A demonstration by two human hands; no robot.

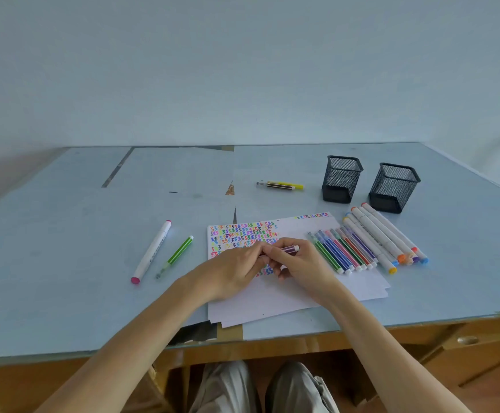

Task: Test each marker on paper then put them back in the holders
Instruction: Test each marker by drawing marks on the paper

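Both hands meet over the stacked white paper sheets: the right hand grips a slim purple plastic marker, the left hand pinches its near end. Risk: a loose cap or a smudge on the glossy ink squiggles. Beyond, 2 black square wire-mesh holders stand unfilled.

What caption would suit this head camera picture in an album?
Both hands, left and right, hold a purple marker above squiggle-covered paper.

Head cam, one view: looks fwd & down at desk, close range.
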